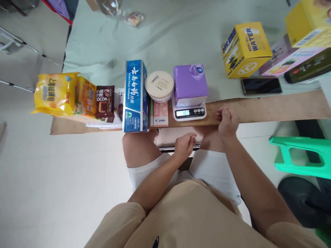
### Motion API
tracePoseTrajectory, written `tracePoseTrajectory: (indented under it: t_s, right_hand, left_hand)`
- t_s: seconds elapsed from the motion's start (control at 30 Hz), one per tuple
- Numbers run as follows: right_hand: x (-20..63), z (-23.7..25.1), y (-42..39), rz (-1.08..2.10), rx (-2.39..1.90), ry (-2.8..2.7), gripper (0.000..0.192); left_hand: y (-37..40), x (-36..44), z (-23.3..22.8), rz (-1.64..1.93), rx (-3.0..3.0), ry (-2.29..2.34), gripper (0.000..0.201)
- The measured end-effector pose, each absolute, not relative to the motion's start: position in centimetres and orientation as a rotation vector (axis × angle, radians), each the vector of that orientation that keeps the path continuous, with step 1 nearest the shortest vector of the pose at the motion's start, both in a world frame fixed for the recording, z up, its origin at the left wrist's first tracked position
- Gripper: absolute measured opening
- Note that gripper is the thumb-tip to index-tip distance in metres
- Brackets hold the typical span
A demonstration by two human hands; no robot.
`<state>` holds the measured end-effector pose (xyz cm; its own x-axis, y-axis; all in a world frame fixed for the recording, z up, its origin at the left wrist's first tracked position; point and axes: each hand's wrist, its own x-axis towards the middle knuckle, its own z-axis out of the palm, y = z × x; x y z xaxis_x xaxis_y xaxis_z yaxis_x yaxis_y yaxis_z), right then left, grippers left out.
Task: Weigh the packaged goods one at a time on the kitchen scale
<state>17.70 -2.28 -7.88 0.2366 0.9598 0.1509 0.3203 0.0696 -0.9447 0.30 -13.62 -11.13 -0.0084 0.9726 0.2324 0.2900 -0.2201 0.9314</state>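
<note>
**Purple box on the scale, both hands off it**

We see the purple box [190,84] sitting squarely on the small digital scale [189,112], which stands at the near edge of the bench [271,108]. The display is lit, though we cannot read it with certainty. Our right hand [227,122] rests on the bench edge just beside the scale, fingers curled into a loose fist with nothing in its grip. Our left hand [184,144] hangs below the bench edge above the knees, fingers half curled, also grasping nothing.

We judge the box light and somewhat soft: it looks like a wrapped pack of tissues, with a smooth, possibly slippery film. It should give under a hard squeeze, so the two opposite side faces are the place to take it, with gentle pressure.

Just left of the scale stands a round white jar [159,85], then a tall blue toothpaste carton [134,96]. Further left lie a cocoa packet [104,101] and a yellow snack bag [55,93]. A dark phone [261,85] lies to the right.
</note>
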Motion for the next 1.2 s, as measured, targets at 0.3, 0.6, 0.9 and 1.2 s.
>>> tracePoseTrajectory:
  t_s: [0.3, 0.6, 0.9, 1.2]
  right_hand:
    - [15.2, -5.2, -2.3, 0.529, -1.499, -1.554, 0.036]
    - [5.6, 0.4, -1.0, 0.223, -1.685, -1.985, 0.079]
    - [8.0, 0.5, 1.9, 0.325, -1.661, -2.018, 0.065]
    - [10.7, 3.4, 6.2, 0.526, -1.595, -2.176, 0.062]
  left_hand:
    - [-13.6, -1.6, -10.0, 1.312, 1.676, 1.238, 0.024]
    - [-13.9, -1.3, -9.3, 1.222, 1.645, 1.274, 0.025]
    - [-13.3, -0.8, -8.6, 0.922, 1.921, 1.040, 0.019]
    - [-9.8, 0.5, -7.5, 0.459, 2.511, 0.541, 0.020]
